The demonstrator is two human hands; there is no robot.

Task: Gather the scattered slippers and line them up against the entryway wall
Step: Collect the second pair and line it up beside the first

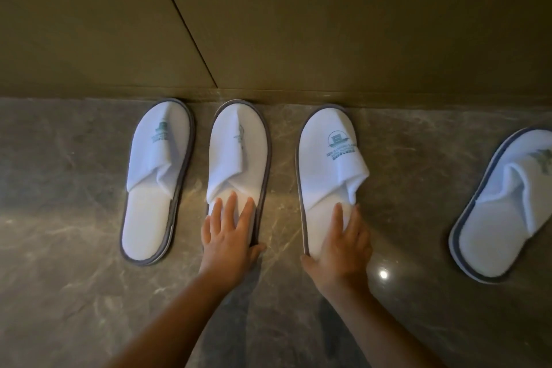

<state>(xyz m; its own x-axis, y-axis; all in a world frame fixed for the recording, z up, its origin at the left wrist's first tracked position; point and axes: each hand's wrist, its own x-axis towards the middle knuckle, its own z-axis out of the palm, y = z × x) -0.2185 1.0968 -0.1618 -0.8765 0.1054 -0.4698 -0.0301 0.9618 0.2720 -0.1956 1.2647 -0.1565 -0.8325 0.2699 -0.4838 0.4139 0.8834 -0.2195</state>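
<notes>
Both forearms reach forward over the marble floor point(74, 248); left hand point(230, 236) lies flat, fingers straight and spread, on the heel of the second slipper point(239, 152); right hand point(343, 251) presses straight fingers on the heel of the third slipper point(325, 164); these and the first slipper point(155, 182) point toes at the wall point(268, 24); fourth slipper point(501, 203) lies angled, well apart on the right.

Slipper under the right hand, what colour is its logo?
The logo is teal-green on the white slipper; it shows best in the head view.

- Olive-brown panelled wall point(328, 24), matt, dim.
- Dark seam point(185, 21) slanting down to wall's foot.
- Glossy grey-brown marble floor point(59, 188), pale veins, lighter band across.
- Small bright glare point(383, 274) on floor, right of centre.
</notes>
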